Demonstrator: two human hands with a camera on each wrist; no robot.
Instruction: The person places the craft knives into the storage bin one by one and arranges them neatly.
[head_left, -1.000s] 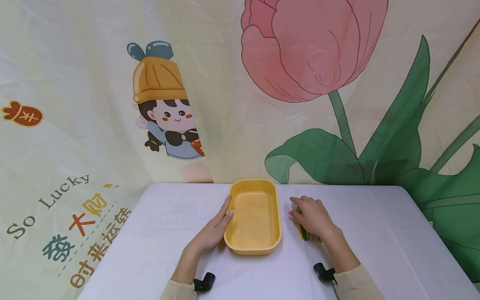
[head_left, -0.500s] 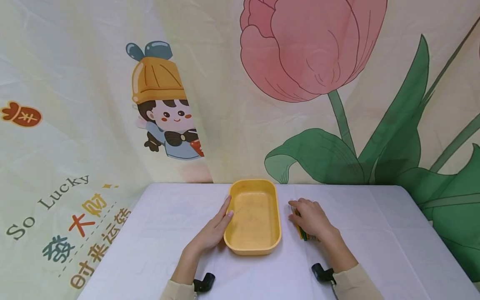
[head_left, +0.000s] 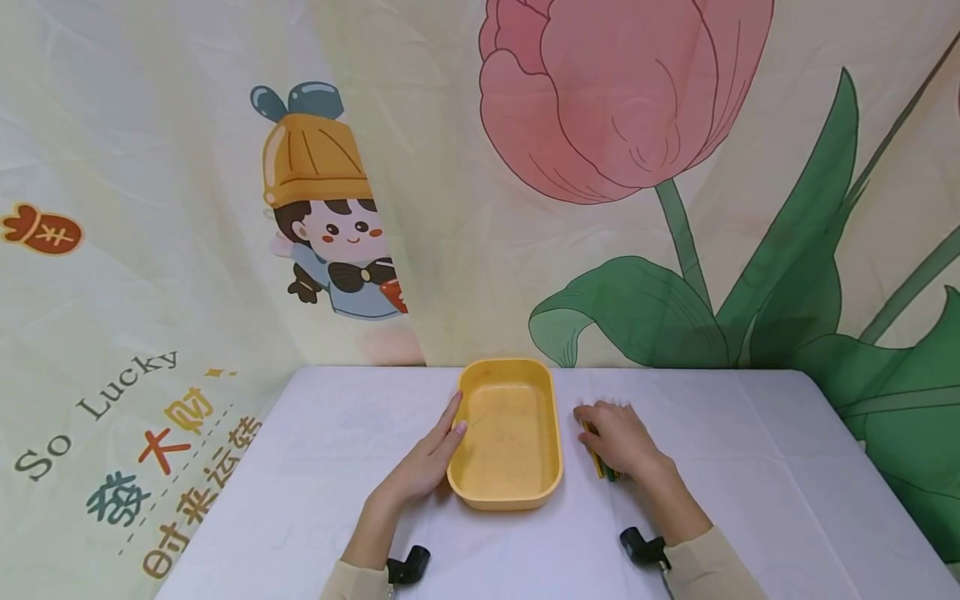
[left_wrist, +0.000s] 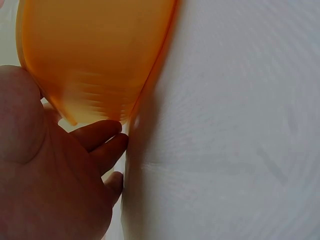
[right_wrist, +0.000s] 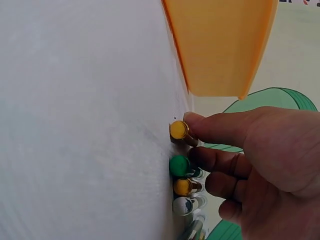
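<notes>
The yellow rectangular tray (head_left: 506, 442) stands on the table, its long side pointing away from me. My left hand (head_left: 422, 467) rests against its left side, thumb at the rim and straight fingers along the outer wall, also seen touching the tray wall (left_wrist: 95, 60) in the left wrist view. To the right of the tray, my right hand (head_left: 621, 437) covers a row of slim pens (head_left: 611, 473). In the right wrist view, thumb and finger pinch a yellow-ended pen (right_wrist: 180, 130). A green-ended pen (right_wrist: 178, 166), another yellow-ended one and a white-ended one lie beside it.
White cloth covers the table (head_left: 750, 467), whose back edge meets a printed curtain (head_left: 465, 208) with a tulip and a cartoon figure. Black wrist-camera mounts (head_left: 408, 565) sit at both sleeves, close above the cloth.
My right hand has shifted slightly left and toward me over the pens, its thumb and finger now at the leftmost one. The left hand and the tray have stayed put.
</notes>
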